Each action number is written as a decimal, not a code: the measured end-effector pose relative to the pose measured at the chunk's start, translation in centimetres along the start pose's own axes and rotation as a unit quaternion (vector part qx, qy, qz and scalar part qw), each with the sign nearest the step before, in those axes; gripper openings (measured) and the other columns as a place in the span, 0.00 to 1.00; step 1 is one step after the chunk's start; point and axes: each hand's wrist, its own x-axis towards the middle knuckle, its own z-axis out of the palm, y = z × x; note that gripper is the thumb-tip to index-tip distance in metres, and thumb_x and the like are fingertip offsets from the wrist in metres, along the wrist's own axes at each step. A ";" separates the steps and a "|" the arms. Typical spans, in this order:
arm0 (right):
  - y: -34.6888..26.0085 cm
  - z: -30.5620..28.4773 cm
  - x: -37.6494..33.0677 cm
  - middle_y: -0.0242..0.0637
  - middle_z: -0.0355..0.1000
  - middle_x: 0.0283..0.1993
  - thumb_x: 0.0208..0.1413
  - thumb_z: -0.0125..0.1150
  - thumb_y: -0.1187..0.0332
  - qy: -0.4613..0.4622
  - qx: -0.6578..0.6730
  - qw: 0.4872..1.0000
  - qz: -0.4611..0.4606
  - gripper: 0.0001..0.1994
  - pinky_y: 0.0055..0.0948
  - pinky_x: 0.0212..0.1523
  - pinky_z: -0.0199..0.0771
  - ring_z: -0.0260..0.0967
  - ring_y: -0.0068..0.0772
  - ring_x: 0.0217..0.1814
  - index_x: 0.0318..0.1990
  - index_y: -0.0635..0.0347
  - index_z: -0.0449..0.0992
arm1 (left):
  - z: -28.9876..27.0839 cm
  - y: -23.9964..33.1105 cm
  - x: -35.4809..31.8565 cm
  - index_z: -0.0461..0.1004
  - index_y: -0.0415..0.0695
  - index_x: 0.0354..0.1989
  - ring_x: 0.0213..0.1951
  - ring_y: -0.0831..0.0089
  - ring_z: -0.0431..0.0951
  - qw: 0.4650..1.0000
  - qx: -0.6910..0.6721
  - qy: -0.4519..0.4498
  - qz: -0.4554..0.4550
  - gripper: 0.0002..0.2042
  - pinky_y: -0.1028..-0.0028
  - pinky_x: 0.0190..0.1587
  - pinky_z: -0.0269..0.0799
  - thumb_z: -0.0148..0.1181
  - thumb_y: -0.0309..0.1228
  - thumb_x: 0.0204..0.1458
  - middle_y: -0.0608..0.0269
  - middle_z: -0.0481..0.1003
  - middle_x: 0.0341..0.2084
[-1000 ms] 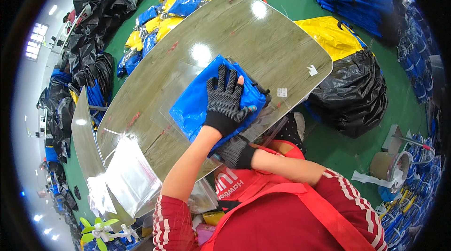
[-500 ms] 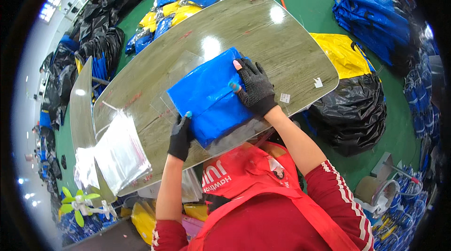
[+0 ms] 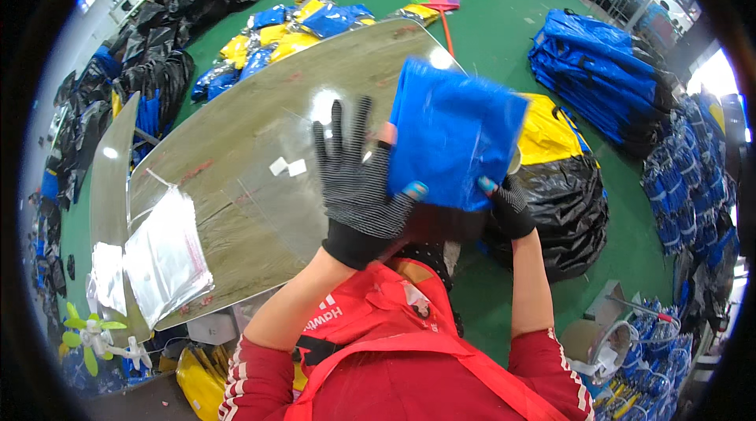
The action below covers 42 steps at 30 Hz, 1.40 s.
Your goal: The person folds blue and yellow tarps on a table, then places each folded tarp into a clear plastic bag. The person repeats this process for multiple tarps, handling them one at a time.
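A folded blue plastic cloth is held up above the table's right end, slightly blurred. My right hand, in a dark glove with its thumb tip bare, grips the cloth's lower right corner; some fingers are hidden behind it. My left hand, in a dotted black glove, has its fingers spread and stretched out at the cloth's left edge. Its thumb overlaps that edge. Under and beside my left hand is the wood-grain table, with a clear plastic sheet lying flat on it.
A stack of clear plastic bags lies at the table's left. Beyond the table sit a pile of packed blue and yellow bundles and a broom. Right are a yellow-and-black bundle, blue bundles and a tape dispenser.
The blue cloth has been lifted off the table and moved right. My left hand has spread its fingers; my right hand has shifted to the cloth's lower right corner. The view has turned.
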 end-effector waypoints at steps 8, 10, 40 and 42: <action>8.1 -3.1 -4.9 0.36 0.73 0.47 0.49 0.69 0.66 0.105 -0.189 0.976 -0.030 0.25 0.30 0.48 0.73 0.71 0.30 0.46 0.55 0.58 0.70 | 11.1 -0.3 -7.8 0.49 0.51 0.69 0.67 0.38 0.46 0.981 -0.112 -0.161 0.001 0.45 0.41 0.66 0.36 0.60 0.56 0.43 0.44 0.45 0.68; 7.6 -3.8 -5.2 0.36 0.73 0.46 0.48 0.70 0.67 0.126 -0.164 0.974 0.089 0.26 0.29 0.46 0.73 0.71 0.31 0.45 0.55 0.59 0.69 | 11.0 -1.8 -8.9 0.48 0.50 0.69 0.67 0.38 0.46 0.965 -0.123 -0.230 -0.008 0.44 0.43 0.67 0.37 0.59 0.55 0.46 0.44 0.45 0.69; 4.3 -2.8 -10.9 0.39 0.70 0.54 0.50 0.67 0.63 0.001 -0.157 0.972 0.176 0.31 0.33 0.55 0.69 0.68 0.31 0.53 0.60 0.65 0.65 | 2.4 -13.8 -12.0 0.68 0.41 0.27 0.65 0.51 0.57 0.965 -0.123 -0.232 -0.014 0.06 0.51 0.69 0.41 0.57 0.29 0.49 0.50 0.68 0.58; 4.0 -3.0 -10.9 0.39 0.70 0.54 0.50 0.67 0.63 0.009 -0.160 0.971 0.179 0.31 0.32 0.55 0.69 0.68 0.31 0.52 0.60 0.65 0.65 | 2.7 -13.8 -12.3 0.68 0.40 0.28 0.65 0.52 0.58 0.968 -0.136 -0.211 -0.024 0.05 0.52 0.69 0.41 0.55 0.28 0.50 0.50 0.69 0.57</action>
